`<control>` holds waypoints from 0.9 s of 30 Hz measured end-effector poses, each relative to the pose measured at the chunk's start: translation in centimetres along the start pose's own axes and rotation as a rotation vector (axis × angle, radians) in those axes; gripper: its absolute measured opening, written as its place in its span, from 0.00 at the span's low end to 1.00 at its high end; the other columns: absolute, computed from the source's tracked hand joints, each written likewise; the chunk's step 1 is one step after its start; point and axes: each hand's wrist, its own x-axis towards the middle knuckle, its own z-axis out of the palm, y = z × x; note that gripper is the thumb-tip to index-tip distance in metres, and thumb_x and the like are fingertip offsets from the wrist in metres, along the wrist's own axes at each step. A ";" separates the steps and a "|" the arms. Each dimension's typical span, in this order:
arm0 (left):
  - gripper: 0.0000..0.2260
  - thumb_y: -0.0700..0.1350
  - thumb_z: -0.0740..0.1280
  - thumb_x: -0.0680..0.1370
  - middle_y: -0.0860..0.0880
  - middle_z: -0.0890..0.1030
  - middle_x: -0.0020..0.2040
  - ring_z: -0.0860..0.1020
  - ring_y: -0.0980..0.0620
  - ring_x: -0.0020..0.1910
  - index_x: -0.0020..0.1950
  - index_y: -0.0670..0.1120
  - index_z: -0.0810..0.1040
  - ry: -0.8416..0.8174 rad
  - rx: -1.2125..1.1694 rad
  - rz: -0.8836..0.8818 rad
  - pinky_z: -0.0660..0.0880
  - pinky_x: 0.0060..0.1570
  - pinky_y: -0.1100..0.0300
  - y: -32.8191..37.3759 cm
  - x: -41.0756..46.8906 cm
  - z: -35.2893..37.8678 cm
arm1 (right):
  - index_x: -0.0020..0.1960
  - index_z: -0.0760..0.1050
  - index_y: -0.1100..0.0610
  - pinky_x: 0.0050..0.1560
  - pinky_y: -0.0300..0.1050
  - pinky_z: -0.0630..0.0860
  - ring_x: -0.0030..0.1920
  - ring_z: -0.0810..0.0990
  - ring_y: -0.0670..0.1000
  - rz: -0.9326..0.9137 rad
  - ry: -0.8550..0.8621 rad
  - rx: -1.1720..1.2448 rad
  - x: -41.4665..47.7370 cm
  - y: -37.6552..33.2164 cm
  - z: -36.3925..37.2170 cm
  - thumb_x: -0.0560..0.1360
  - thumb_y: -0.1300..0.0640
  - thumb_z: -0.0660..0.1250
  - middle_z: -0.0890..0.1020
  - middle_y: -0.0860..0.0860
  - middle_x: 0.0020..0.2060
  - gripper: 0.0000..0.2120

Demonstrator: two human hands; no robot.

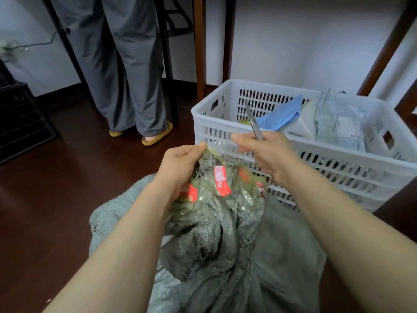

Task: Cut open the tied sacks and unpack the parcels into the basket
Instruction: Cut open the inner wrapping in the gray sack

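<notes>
You are pinching the gathered neck of the grey sack [209, 233] in your left hand [180, 166] while your right hand [268, 152] is gripping a knife [251, 118], blade up, just before the white basket [225, 91] holding parcels [338, 123].

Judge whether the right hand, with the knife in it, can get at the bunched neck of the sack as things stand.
Probably yes: the left hand holds the sack's neck up beside the right hand, with nothing between them; the knife points up and away, so it would need turning.
</notes>
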 end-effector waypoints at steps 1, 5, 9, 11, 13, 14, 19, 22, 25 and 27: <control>0.14 0.54 0.68 0.77 0.40 0.74 0.33 0.66 0.50 0.23 0.42 0.45 0.84 -0.021 -0.003 -0.006 0.64 0.26 0.64 0.3 0.0 0.0 | 0.53 0.80 0.56 0.17 0.28 0.61 0.14 0.67 0.37 -0.006 -0.005 -0.053 0.1 0.1 -0.2 0.68 0.50 0.74 0.81 0.48 0.38 0.16; 0.19 0.52 0.70 0.72 0.43 0.81 0.46 0.77 0.48 0.42 0.51 0.37 0.82 -0.122 -0.075 -0.046 0.71 0.42 0.59 1.1 0.1 0.4 | 0.52 0.79 0.61 0.16 0.28 0.61 0.14 0.67 0.37 0.083 -0.177 -0.155 -0.1 0.1 -0.1 0.69 0.56 0.74 0.78 0.45 0.25 0.14; 0.15 0.39 0.75 0.67 0.39 0.83 0.52 0.81 0.42 0.52 0.52 0.36 0.82 -0.320 0.049 -0.002 0.75 0.57 0.51 0.8 -0.5 0.0 | 0.46 0.78 0.62 0.24 0.32 0.68 0.24 0.72 0.42 0.039 -0.010 -0.134 1.0 0.4 -0.2 0.69 0.60 0.75 0.76 0.49 0.31 0.09; 0.11 0.30 0.72 0.68 0.40 0.83 0.47 0.80 0.45 0.46 0.50 0.35 0.81 -0.357 0.174 0.025 0.77 0.51 0.55 0.7 -0.6 0.1 | 0.46 0.78 0.62 0.38 0.40 0.74 0.35 0.75 0.47 0.039 0.064 -0.146 1.6 0.7 -0.6 0.68 0.60 0.75 0.78 0.51 0.35 0.09; 0.12 0.27 0.71 0.69 0.46 0.84 0.42 0.80 0.51 0.41 0.50 0.37 0.81 -0.389 0.265 0.034 0.79 0.47 0.58 0.8 -0.6 0.3 | 0.45 0.77 0.61 0.39 0.42 0.73 0.35 0.74 0.49 0.076 0.058 -0.167 1.8 1.1 -0.9 0.68 0.60 0.75 0.78 0.52 0.36 0.10; 0.13 0.26 0.71 0.69 0.48 0.83 0.40 0.80 0.53 0.39 0.50 0.38 0.81 -0.390 0.285 0.027 0.79 0.46 0.59 0.8 -0.6 0.3 | 0.45 0.77 0.61 0.35 0.40 0.71 0.32 0.72 0.47 0.098 0.028 -0.175 1.6 1.2 -1.0 0.67 0.59 0.75 0.77 0.52 0.35 0.11; 0.11 0.28 0.70 0.69 0.45 0.77 0.33 0.73 0.52 0.28 0.50 0.34 0.81 -0.274 0.268 -0.003 0.67 0.26 0.66 0.6 -0.4 -0.4 | 0.51 0.77 0.54 0.38 0.43 0.68 0.33 0.68 0.45 0.070 -0.057 -0.297 0.7 -0.6 -2.1 0.71 0.37 0.67 0.75 0.47 0.40 0.21; 0.12 0.26 0.68 0.69 0.47 0.73 0.30 0.68 0.58 0.19 0.52 0.31 0.79 -0.222 0.232 -0.012 0.62 0.21 0.71 0.5 -0.3 0.1 | 0.51 0.79 0.54 0.31 0.41 0.63 0.30 0.65 0.47 0.032 -0.140 -0.261 0.5 -2.2 -2.2 0.79 0.42 0.57 0.77 0.50 0.34 0.19; 0.16 0.24 0.66 0.69 0.46 0.72 0.31 0.65 0.61 0.16 0.54 0.34 0.79 -0.217 0.212 -0.008 0.60 0.17 0.72 0.8 -0.6 0.5 | 0.48 0.78 0.56 0.31 0.40 0.65 0.31 0.67 0.48 -0.005 -0.218 -0.544 -0.2 -2.8 -1.8 0.80 0.58 0.61 0.77 0.48 0.30 0.08; 0.16 0.24 0.66 0.68 0.46 0.74 0.32 0.65 0.60 0.15 0.54 0.36 0.79 -0.197 0.214 0.007 0.60 0.17 0.71 0.8 -0.4 0.5 | 0.52 0.76 0.62 0.27 0.39 0.68 0.28 0.69 0.47 0.012 -0.324 -0.612 -0.7 -2.8 -1.6 0.80 0.61 0.61 0.76 0.50 0.27 0.07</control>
